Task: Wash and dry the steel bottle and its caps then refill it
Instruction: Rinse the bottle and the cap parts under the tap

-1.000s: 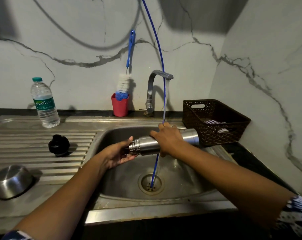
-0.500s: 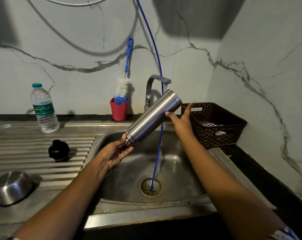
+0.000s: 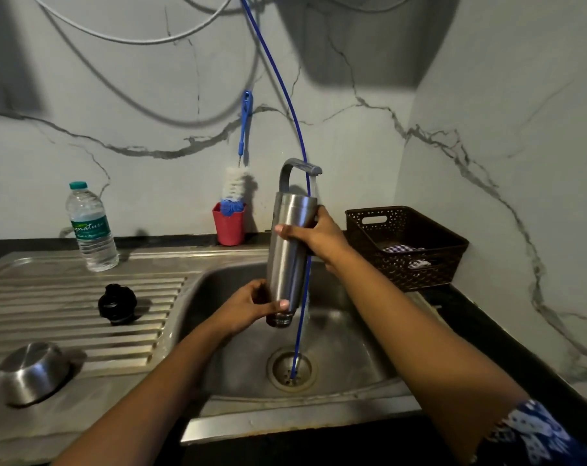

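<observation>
**Bottle held upside down over the sink**

My left grip (image 3: 251,306) closes around the neck end of the cylindrical brushed-steel bottle (image 3: 287,250); my right grip (image 3: 314,235) clasps its upper body. It hangs mouth-down over the steel sink basin (image 3: 345,334), just beside the grey tap (image 3: 297,168). The black cap (image 3: 117,302) and steel cap (image 3: 31,373) rest on the ribbed drainboard (image 3: 66,317).

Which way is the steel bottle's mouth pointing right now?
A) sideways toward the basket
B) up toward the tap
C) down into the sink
C: the steel bottle stands nearly upright with its threaded neck at the bottom, by the left hand, and its closed base up under the tap, near the right hand.
</observation>
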Available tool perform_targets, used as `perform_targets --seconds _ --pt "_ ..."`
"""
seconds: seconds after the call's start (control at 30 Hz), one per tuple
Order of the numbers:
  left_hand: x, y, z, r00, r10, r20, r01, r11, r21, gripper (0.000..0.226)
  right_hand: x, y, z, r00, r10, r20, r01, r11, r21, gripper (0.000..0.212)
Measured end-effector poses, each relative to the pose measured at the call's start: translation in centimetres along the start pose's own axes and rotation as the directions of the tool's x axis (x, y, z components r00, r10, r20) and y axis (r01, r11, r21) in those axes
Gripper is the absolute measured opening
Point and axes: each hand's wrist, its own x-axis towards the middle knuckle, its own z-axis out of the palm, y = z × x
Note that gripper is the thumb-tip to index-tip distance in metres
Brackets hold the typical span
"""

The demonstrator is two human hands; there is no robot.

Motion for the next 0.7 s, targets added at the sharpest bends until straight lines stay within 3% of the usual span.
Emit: perform_targets --seconds 0.1,0.23,0.37,0.43,0.53,0.63,0.7 --pt "0.1 0.9 0.8 0.982 0.078 -0.174 -0.069 0.996 0.058 0.07 -0.4 0.5 1.4 0.998 -0.022 0.055 0.026 0.997 -0.078 0.084" --pt "0.3 3.1 0.0 0.966 0.138 -0.217 -0.126 0.99 0.07 0.068 -0.8 -2.5 1.5 0.992 -0.104 0.075 0.117 0.975 -0.19 0.083" --pt "0.7 6.7 -1.9 0.908 0.319 -0.272 -0.29 0.946 0.142 0.074 -0.9 -6.0 0.2 0.948 -0.316 0.016 0.316 0.941 -0.12 0.075" --pt "0.7 6.2 -2.0 0.934 0.259 -0.247 -0.237 0.965 0.116 0.075 -0.8 -4.9 0.6 0.969 -0.247 0.027 0.248 0.965 -0.086 0.076" --pt "0.4 4.2 -1.1 0.981 0.115 -0.159 -0.097 0.988 0.116 0.084 -0.8 -3.0 1.0 0.992 -0.08 0.102 0.098 0.978 -0.187 0.083" --pt "0.6 4.6 -0.7 0.961 0.17 -0.22 -0.164 0.985 0.047 0.077 -1.2 -3.2 0.5 0.972 -0.233 0.021 0.234 0.958 -0.164 0.079" --pt "0.7 4.6 -0.8 0.972 0.15 -0.18 -0.141 0.988 0.063 0.077 -1.5 -2.8 0.4 0.972 -0.236 0.009 0.234 0.957 -0.17 0.077"
